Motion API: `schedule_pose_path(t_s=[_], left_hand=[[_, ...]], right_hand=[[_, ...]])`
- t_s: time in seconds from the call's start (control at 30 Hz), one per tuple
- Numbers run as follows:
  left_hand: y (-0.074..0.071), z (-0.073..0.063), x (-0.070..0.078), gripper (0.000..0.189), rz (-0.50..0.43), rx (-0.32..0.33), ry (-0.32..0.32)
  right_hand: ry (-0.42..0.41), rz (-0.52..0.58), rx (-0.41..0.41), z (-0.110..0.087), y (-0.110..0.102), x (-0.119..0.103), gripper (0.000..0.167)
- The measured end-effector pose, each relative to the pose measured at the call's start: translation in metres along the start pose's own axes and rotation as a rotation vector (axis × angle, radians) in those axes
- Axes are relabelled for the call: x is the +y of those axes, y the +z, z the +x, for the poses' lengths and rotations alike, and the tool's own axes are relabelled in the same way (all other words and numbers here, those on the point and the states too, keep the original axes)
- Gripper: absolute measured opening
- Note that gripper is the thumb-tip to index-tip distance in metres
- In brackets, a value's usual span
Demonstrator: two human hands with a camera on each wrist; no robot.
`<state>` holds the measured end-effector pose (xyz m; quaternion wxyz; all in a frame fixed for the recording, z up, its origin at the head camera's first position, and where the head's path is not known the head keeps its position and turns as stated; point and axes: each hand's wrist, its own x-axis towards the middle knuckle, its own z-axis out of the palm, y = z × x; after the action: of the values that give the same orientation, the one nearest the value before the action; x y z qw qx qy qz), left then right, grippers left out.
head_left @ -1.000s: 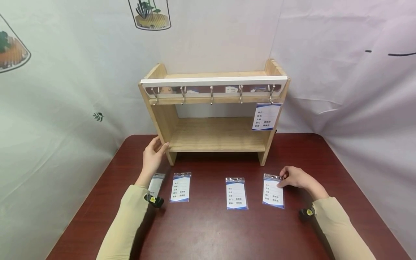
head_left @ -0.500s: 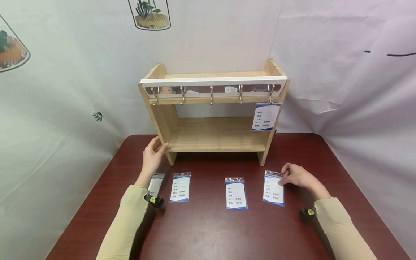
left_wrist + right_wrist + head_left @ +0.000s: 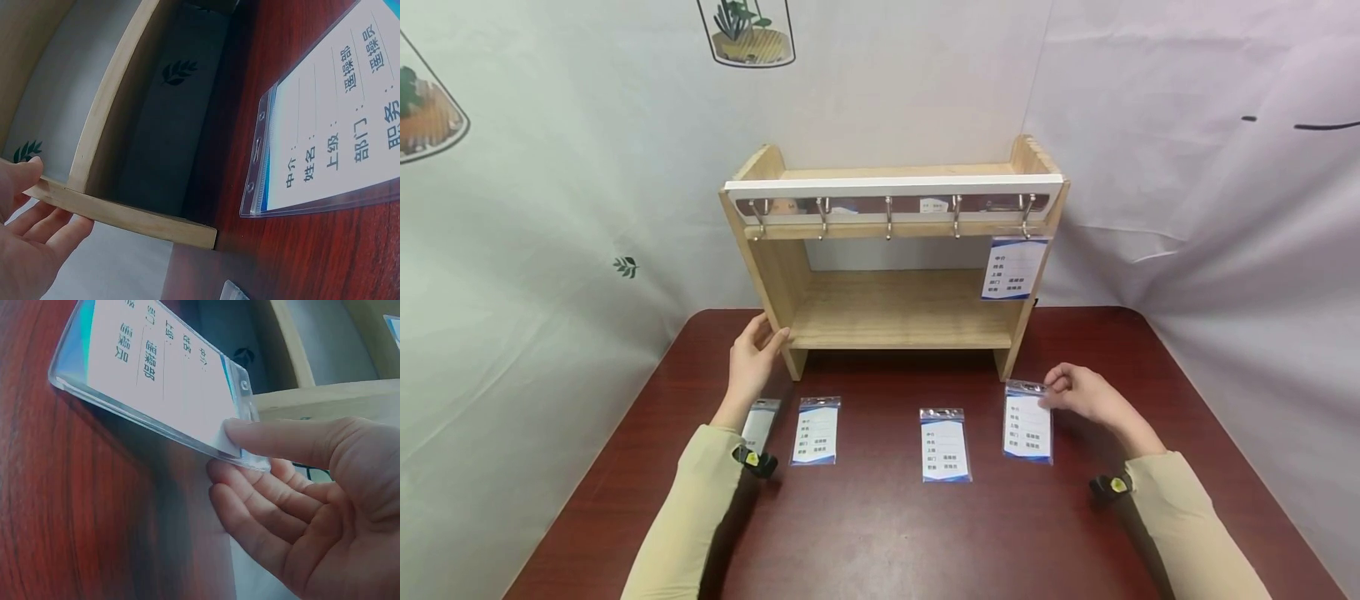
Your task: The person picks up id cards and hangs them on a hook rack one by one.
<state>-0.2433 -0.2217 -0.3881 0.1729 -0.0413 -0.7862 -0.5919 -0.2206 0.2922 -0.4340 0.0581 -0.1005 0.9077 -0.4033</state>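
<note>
The left hand [image 3: 750, 367] grips the wooden rack [image 3: 898, 310] by its left side, probably to steady it. The right hand [image 3: 1084, 395] pinches a badge [image 3: 1027, 427] near its top corner, tilted above the table [image 3: 880, 533] before the rack, leaving its slot [image 3: 1030, 387] uncovered.

the right hand [image 3: 319, 509] pinches a clear-sleeved card [image 3: 159, 369] above the reddish table [image 3: 56, 500].

- The shelf [image 3: 898, 310] stood toward the back of the surface [image 3: 880, 533].
- A hung badge [image 3: 1013, 271] was on its rightmost hook [image 3: 1027, 217].
- Before it lay, left to right, a first badge [image 3: 762, 421], second badge [image 3: 815, 433] and third badge [image 3: 945, 447].
- Right of these, the right hand [image 3: 1084, 395] held a fourth badge [image 3: 1027, 427].
- The left hand [image 3: 749, 364] touched the shelf's left side.
</note>
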Motion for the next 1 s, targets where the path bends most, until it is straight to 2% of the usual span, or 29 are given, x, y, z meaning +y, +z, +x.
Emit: schedule_pose_path(t_s=[0.27,0.63,0.77,1.0], left_hand=[[-0.001,0.000,0.001,0.045,0.019,0.014,0.002],[0.000,0.000,0.000,0.046,0.020,0.007,-0.016],[0.000,0.000,0.001,0.046,0.040,0.007,-0.013],[0.000,0.000,0.001,0.047,0.024,0.003,-0.019]], right_hand=[[-0.005,0.233,0.000,0.004,-0.003,-0.015,0.030],[-0.030,0.293,0.003,0.009,-0.004,-0.033,0.029],[-0.035,0.317,0.013,0.008,-0.007,-0.040,0.030],[-0.054,0.333,0.050,0.008,-0.015,-0.052,0.030]])
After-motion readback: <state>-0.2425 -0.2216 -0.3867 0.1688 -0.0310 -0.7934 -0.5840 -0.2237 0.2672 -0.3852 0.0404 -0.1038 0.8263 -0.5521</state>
